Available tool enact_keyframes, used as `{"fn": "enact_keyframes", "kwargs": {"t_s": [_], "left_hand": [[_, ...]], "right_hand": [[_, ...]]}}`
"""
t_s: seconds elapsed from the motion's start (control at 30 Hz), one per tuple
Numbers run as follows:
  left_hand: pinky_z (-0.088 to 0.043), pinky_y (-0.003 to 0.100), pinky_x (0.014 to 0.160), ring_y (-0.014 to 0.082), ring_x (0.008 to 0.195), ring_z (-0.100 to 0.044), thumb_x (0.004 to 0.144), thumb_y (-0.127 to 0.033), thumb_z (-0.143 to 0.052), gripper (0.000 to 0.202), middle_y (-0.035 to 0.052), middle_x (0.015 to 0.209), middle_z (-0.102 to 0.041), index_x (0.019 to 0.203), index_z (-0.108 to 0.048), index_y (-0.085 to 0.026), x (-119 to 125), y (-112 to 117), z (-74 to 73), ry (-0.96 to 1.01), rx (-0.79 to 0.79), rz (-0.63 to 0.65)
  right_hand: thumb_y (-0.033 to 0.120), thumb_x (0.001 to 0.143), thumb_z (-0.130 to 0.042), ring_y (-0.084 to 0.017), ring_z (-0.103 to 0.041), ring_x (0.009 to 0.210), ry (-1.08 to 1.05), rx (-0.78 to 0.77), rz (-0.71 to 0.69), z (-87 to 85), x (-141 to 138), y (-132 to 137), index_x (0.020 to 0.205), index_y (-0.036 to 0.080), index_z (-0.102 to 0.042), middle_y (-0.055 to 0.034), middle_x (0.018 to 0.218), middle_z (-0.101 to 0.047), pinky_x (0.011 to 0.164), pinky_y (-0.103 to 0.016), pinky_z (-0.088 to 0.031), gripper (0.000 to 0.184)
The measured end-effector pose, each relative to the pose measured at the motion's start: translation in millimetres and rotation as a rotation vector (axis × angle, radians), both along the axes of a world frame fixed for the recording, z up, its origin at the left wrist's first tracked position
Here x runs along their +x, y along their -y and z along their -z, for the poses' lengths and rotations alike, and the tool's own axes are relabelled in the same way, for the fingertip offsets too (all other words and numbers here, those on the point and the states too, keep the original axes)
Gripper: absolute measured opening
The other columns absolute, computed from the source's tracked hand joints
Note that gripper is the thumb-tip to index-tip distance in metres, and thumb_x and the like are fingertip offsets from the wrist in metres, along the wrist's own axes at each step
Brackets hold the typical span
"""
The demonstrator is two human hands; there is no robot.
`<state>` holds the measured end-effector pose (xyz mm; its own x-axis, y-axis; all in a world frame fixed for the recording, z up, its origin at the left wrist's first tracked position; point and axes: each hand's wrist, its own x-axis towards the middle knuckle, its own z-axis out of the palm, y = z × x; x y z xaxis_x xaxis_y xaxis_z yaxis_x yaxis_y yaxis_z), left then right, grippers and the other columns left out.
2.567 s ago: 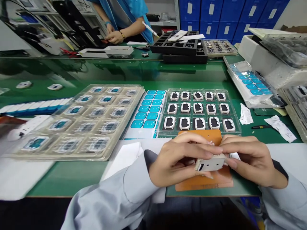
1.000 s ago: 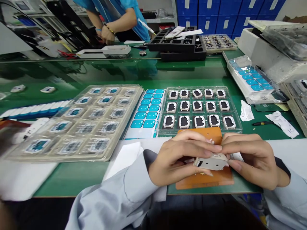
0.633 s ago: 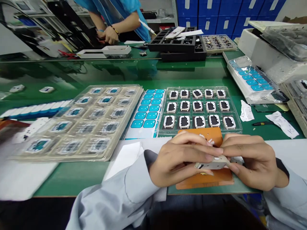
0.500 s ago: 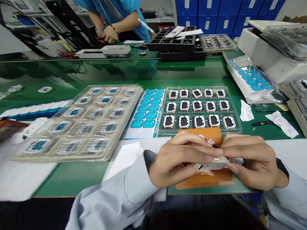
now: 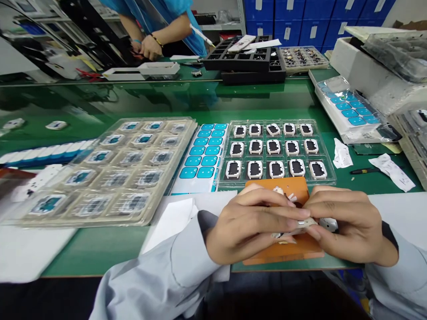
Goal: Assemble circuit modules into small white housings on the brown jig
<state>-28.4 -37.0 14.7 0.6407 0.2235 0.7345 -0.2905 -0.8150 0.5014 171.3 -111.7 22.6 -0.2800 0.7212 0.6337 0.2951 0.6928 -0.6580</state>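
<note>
A small white watch case (image 5: 300, 226) is pinched between my two hands above an orange mat (image 5: 283, 255). My left hand (image 5: 251, 222) closes round its left part, fingers along the top and thumb side below. With thumb and forefinger, my right hand (image 5: 347, 224) grips its right end. Fingers cover most of the case, so its face is hidden. Another white piece (image 5: 328, 224) shows partly behind my right fingers. Small white parts (image 5: 292, 198) lie on the mat behind my hands. Just beyond stands a clear tray (image 5: 333, 171) of white cases with black insides.
Left of the tray lie sheets of blue stickers (image 5: 206, 161) and a large plastic tray (image 5: 153, 213) holding several watch parts. On the right are a black pen (image 5: 365, 171), crumpled paper (image 5: 392, 172) and a bagged sticker stack (image 5: 356, 115). A co-worker's hands (image 5: 151, 46) are across the bench.
The case has tilted in my hands, so its side edge shows narrower than before. Both hands keep hold of it, and the view has shifted slightly.
</note>
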Motion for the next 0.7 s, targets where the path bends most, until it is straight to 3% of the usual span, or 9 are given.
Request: {"fn": "enact_keyframes", "kwargs": {"t_s": [0.33,0.53,0.7], "left_hand": [[-0.057,0.032,0.088,0.0183,0.104,-0.067,0.076,-0.008,-0.076,0.036,0.0129,0.106,-0.075,0.106,-0.057,-0.017,-3.2,-1.0,-1.0,0.030,0.007,-0.011],[-0.058,0.032,0.086,0.0184,0.104,-0.068,0.083,-0.012,-0.070,0.022,0.0130,0.103,-0.075,0.101,-0.056,-0.017,-3.9,-2.0,-5.2,0.014,0.067,-0.025],[-0.059,0.033,0.085,0.0188,0.104,-0.069,0.085,-0.015,-0.069,0.024,0.0101,0.102,-0.076,0.105,-0.057,-0.020,-2.6,-2.0,-4.9,0.015,0.055,-0.027]], "right_hand": [[0.012,0.084,-0.052,-0.017,-0.058,0.067,-0.032,-0.086,-0.114,2.6,-1.2,3.1,0.114,0.015,-0.064,-0.0062,0.075,-0.064,0.060,-0.031,-0.048,0.032],[0.011,0.088,-0.051,-0.018,-0.058,0.069,-0.027,-0.048,-0.141,4.0,-0.6,1.6,0.121,0.013,-0.061,-0.0082,0.076,-0.065,0.061,-0.032,-0.048,0.034],[0.013,0.090,-0.050,-0.019,-0.059,0.068,0.003,-0.033,-0.141,4.4,0.0,1.3,0.120,0.013,-0.061,-0.0082,0.074,-0.064,0.061,-0.032,-0.049,0.033]]}}
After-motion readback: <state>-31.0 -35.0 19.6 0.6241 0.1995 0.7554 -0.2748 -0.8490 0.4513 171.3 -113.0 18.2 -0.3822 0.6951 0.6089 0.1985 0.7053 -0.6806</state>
